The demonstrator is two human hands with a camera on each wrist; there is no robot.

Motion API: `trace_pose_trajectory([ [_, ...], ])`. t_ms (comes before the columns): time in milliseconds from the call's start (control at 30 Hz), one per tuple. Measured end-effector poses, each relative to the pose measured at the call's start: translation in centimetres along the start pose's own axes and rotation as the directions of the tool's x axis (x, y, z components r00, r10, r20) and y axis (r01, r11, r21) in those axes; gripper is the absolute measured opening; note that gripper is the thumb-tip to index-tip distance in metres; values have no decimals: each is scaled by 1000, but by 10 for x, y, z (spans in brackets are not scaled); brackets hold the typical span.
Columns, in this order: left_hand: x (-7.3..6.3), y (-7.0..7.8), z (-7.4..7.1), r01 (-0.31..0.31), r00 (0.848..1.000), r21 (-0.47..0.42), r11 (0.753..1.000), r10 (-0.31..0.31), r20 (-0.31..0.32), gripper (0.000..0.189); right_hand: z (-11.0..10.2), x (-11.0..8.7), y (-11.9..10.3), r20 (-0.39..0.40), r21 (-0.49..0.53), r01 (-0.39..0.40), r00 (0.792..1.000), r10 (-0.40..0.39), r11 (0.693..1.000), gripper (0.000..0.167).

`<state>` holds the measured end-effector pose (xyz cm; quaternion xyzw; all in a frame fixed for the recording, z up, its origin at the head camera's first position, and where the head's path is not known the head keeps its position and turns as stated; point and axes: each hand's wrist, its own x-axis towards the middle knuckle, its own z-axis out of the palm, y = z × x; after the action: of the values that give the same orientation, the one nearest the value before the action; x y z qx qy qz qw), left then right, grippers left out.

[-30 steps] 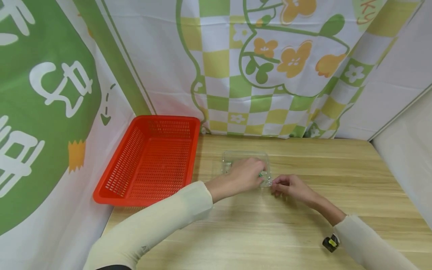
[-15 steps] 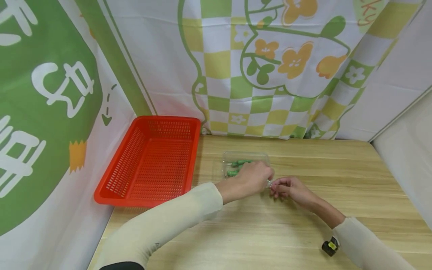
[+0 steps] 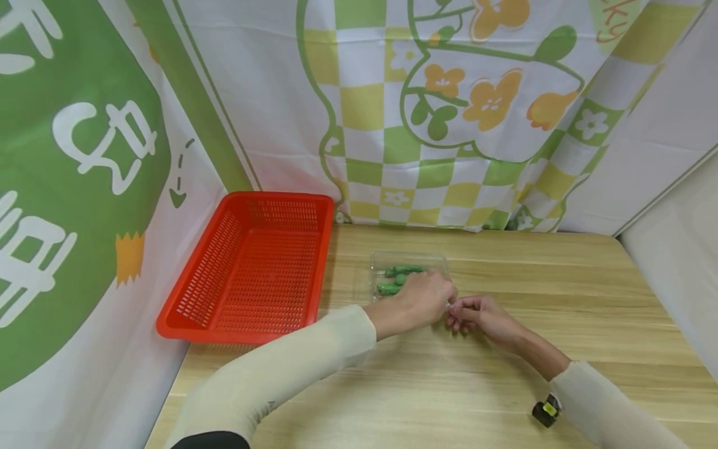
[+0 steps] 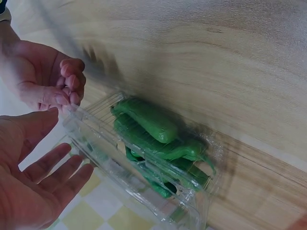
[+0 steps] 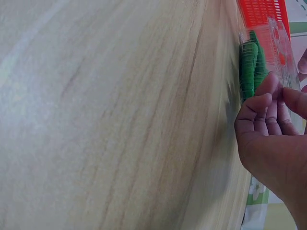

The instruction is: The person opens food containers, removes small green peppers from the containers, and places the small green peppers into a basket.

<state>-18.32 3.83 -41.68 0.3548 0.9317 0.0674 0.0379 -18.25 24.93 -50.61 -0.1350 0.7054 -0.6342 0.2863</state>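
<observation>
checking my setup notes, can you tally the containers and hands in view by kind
Red basket: 1
Clear plastic box: 1
Bare hands, left hand and right hand: 2
Total: 4

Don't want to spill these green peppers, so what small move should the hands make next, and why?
Perhaps press the left hand against the clear box to steady it: that hand's fingers are extended beside the box, seemingly gripping nothing, while the right hand pinches near its end and green peppers lie inside.
</observation>
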Motion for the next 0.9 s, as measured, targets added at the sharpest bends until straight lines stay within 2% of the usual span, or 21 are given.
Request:
trace_pose_trajectory([
  [233, 0, 0, 8, -38, 998, 113, 993, 43, -45, 11, 2, 1, 2, 6, 50, 13, 1000, -14, 999, 32],
  [467, 3, 2, 17, -35, 998, 222, 974, 46, -41, 14, 4, 1, 2, 5, 54, 4, 1000, -4, 999, 31],
  [667, 6, 2, 19, -41, 998, 276, 960, 53, -35, 13, 5, 1, 3, -2, 45, 11, 1000, -11, 999, 31],
  [900, 7, 3, 19, -38, 998, 300, 953, 49, -31, 15, 7, 0, 4, -7, 58, 34, 999, -33, 998, 30],
])
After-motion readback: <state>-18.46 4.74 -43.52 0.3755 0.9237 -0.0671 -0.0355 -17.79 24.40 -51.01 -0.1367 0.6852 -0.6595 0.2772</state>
